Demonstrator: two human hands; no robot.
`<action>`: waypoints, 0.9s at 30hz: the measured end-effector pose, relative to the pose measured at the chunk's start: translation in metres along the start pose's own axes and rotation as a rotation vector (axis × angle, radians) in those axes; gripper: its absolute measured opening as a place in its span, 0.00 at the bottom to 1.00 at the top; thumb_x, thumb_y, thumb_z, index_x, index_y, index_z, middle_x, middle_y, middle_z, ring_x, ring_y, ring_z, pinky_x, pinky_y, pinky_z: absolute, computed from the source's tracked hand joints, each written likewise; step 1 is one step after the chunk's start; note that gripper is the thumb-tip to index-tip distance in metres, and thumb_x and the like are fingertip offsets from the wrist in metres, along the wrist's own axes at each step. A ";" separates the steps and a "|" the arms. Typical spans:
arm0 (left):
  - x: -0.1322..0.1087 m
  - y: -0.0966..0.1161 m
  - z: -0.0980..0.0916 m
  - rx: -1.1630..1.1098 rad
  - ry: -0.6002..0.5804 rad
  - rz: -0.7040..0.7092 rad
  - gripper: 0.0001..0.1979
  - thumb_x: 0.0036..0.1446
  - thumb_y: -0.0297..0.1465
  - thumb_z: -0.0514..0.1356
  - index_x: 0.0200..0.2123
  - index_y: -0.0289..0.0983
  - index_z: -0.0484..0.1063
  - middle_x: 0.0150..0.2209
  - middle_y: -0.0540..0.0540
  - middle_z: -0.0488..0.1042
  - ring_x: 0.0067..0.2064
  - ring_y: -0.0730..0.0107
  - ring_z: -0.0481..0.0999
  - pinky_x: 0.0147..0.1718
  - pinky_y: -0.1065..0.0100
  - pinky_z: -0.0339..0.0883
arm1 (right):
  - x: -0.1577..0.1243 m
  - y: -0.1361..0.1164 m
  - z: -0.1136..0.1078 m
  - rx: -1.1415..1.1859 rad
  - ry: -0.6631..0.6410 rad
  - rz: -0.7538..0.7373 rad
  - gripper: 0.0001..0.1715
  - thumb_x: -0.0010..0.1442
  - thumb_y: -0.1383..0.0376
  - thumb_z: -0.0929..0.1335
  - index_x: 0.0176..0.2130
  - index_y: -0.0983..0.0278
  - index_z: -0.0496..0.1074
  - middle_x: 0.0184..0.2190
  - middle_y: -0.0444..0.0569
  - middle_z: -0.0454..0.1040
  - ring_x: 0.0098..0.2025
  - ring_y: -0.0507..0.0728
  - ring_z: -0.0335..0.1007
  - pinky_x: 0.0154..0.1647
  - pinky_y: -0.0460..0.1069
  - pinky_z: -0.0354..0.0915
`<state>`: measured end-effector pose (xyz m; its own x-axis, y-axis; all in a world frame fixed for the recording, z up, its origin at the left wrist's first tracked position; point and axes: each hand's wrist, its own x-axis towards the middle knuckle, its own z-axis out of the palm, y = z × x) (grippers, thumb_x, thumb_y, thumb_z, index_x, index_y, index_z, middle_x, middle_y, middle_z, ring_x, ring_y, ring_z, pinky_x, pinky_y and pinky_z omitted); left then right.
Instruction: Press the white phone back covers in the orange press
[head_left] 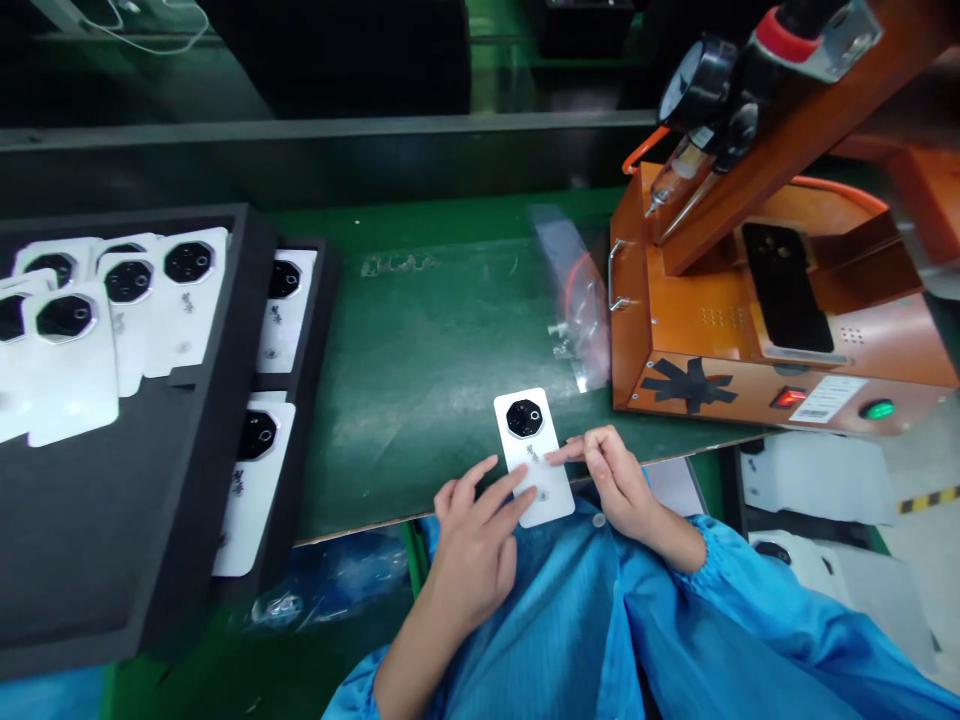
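Note:
A white phone back cover [551, 480] with a dark octagonal camera area and black printed characters lies at the front edge of the green table, close against the blue garment. My left hand [476, 535] comes from the lower left, fingers apart, with two fingertips over the cover's lower left part. My right hand [619, 480] is on the other side, its index finger stretched out to touch the cover's right edge. The other fingers of my right hand are partly bent, and nothing shows in them. Whether anything thin lies under the fingertips cannot be made out.
Black trays [90, 560] at the left hold several similar white covers [187, 310]. An orange machine [637, 300] with a gauge [694, 80] stands at the right, a dark phone-shaped piece [787, 285] on it. Clear plastic film [574, 290] lies beside it. More covers [817, 480] are below right.

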<state>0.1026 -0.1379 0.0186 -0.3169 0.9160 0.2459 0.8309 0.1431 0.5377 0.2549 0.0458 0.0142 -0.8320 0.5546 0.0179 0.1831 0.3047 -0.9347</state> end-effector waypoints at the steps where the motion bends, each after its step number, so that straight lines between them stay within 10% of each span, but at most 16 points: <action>1: 0.003 -0.005 -0.001 0.016 0.045 -0.043 0.21 0.61 0.23 0.54 0.53 0.44 0.77 0.57 0.45 0.77 0.63 0.50 0.67 0.53 0.48 0.60 | 0.000 0.000 0.000 -0.014 -0.004 -0.006 0.11 0.76 0.57 0.56 0.44 0.57 0.61 0.47 0.51 0.81 0.50 0.58 0.77 0.52 0.57 0.72; 7: 0.031 -0.023 0.012 0.323 0.043 -0.144 0.36 0.62 0.48 0.60 0.67 0.36 0.63 0.67 0.37 0.66 0.65 0.36 0.62 0.54 0.43 0.55 | 0.001 0.001 -0.001 0.000 -0.034 -0.004 0.10 0.76 0.57 0.55 0.44 0.57 0.59 0.46 0.51 0.81 0.50 0.58 0.78 0.50 0.56 0.72; 16: 0.030 -0.019 0.019 0.381 0.067 -0.085 0.25 0.64 0.40 0.62 0.62 0.39 0.70 0.65 0.39 0.69 0.66 0.32 0.62 0.58 0.40 0.54 | 0.003 0.003 -0.001 -0.033 -0.040 -0.058 0.08 0.76 0.60 0.56 0.44 0.57 0.59 0.45 0.50 0.81 0.48 0.57 0.77 0.46 0.54 0.71; 22: 0.022 -0.016 0.026 0.135 0.285 -0.010 0.07 0.63 0.31 0.65 0.45 0.40 0.75 0.54 0.43 0.80 0.57 0.55 0.76 0.63 0.47 0.57 | 0.001 0.004 -0.001 -0.027 -0.050 -0.050 0.08 0.76 0.60 0.55 0.43 0.57 0.59 0.46 0.51 0.81 0.50 0.58 0.77 0.47 0.54 0.71; 27: 0.034 -0.015 0.021 0.211 0.159 -0.197 0.31 0.59 0.48 0.65 0.60 0.36 0.69 0.62 0.34 0.71 0.59 0.45 0.71 0.56 0.47 0.61 | 0.001 0.006 -0.002 -0.010 -0.055 -0.068 0.08 0.76 0.60 0.55 0.44 0.57 0.58 0.46 0.50 0.81 0.50 0.58 0.77 0.48 0.55 0.71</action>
<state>0.0886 -0.1013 0.0020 -0.5343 0.7956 0.2855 0.8178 0.4011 0.4127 0.2559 0.0495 0.0095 -0.8703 0.4886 0.0615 0.1297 0.3478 -0.9285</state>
